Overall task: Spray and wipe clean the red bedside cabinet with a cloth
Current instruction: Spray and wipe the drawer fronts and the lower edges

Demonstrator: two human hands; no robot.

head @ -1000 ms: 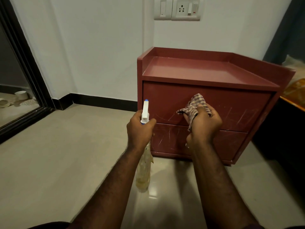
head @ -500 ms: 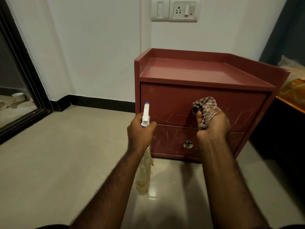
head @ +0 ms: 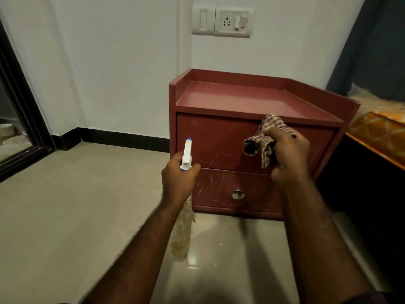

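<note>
A checked cloth (head: 265, 132) is bunched at the upper drawer (head: 210, 139) of the scratched red cabinet (head: 241, 99), spray bottle (head: 181, 235) upright before it.

right hand (head: 289, 150) + cloth (head: 266, 137): shifted right across upper drawer (head: 214, 137) | upper knob (head: 250, 150): now uncovered

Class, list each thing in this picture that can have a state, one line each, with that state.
Upper drawer, shut.
Lower drawer, shut.
Cloth, bunched, against the upper drawer front.
Spray bottle, upright, nozzle toward the red cabinet.
Left hand, grips the spray bottle's neck.
Right hand, holds the cloth.
</note>
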